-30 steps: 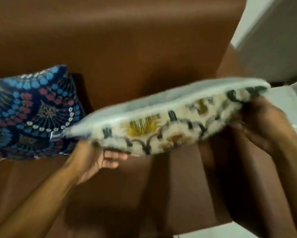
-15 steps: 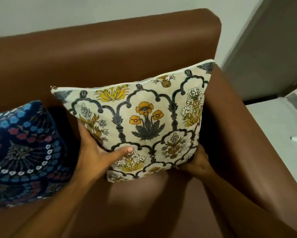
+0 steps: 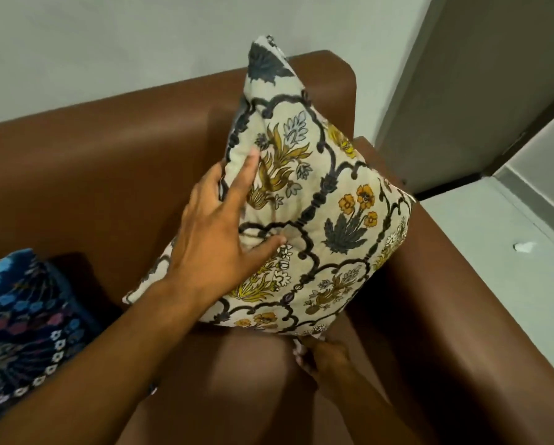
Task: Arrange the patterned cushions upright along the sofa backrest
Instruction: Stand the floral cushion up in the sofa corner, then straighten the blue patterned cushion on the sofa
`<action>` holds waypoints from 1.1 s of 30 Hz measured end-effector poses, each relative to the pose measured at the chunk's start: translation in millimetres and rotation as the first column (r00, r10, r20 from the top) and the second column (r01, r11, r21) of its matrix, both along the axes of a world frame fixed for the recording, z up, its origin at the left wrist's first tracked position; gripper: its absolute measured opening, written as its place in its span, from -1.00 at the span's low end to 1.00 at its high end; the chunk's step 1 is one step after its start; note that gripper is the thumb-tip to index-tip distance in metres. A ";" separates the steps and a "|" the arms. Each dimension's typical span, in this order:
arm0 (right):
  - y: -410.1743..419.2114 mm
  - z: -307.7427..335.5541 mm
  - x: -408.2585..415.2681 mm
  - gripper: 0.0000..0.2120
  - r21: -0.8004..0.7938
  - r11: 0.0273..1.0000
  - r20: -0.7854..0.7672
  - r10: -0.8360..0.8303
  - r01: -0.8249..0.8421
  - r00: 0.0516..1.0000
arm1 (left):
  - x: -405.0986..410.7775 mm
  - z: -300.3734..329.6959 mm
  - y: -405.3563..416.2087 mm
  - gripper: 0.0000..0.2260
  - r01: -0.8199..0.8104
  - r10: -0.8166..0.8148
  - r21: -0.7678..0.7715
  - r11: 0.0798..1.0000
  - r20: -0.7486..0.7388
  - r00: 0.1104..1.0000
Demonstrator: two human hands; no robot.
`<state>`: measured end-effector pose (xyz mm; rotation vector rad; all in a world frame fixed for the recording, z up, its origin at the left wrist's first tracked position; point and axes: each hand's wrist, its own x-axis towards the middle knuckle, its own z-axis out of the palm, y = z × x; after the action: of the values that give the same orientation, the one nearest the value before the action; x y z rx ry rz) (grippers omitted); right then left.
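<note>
The cream floral cushion [image 3: 317,213] is standing on one corner, centre-right of frame, in the sofa's [image 3: 115,175] armrest corner. The left hand [image 3: 218,239] is pressing it open-palmed; the right hand [image 3: 314,358] is pinching its bottom corner. Rotating it square before letting go would seat it better. The blue cushion [image 3: 22,326] is getting cropped at lower left.

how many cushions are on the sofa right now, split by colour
Cream floral cushion: 1, stood on a corner in the sofa's right-hand corner, left hand flat on its face, right hand at its bottom corner.
Dark blue patterned cushion: 1, at the left edge, partly cut off.
Total: 2
</note>
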<state>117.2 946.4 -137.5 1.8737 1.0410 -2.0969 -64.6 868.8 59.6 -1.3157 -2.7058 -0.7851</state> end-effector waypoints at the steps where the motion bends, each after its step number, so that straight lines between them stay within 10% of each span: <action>1: -1.4 1.6 -0.4 -0.70 0.002 1.000 0.026 -0.018 0.018 1.000 | 2.6 -4.1 -3.8 0.03 -0.028 0.028 0.018 0.999 -0.046 0.999; 6: -1.0 -6.2 -9.9 -0.65 0.313 0.950 0.114 -0.027 -0.010 0.993 | 7.5 -13.8 -8.0 -0.19 -0.092 0.124 0.172 0.981 -0.181 0.976; 13: -6.5 8.3 -23.1 -0.62 0.042 0.941 -0.076 -0.333 0.337 0.940 | 15.1 -23.9 -23.5 -0.40 0.042 -0.004 0.244 0.969 -0.156 0.988; 24: -82.5 65.2 -14.4 -0.48 0.197 0.898 -0.226 -0.349 0.393 0.909 | 6.1 -19.2 -85.0 -0.51 0.167 -0.192 0.445 0.880 0.011 0.981; 29: -176.2 65.0 -35.3 -0.64 0.194 0.968 -0.244 -0.107 0.157 0.964 | -2.2 -5.3 -198.4 -0.54 0.034 -0.048 0.425 0.905 0.023 0.999; 33: -239.3 39.3 -73.3 -0.64 0.198 0.967 -0.192 0.199 -0.160 0.961 | -24.9 -20.3 -351.9 -0.41 -0.380 0.359 0.323 0.867 0.124 0.925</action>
<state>43.9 707.1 -98.1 1.5794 1.4362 -2.1925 -89.5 516.9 39.4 -0.6806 -2.5792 -1.1867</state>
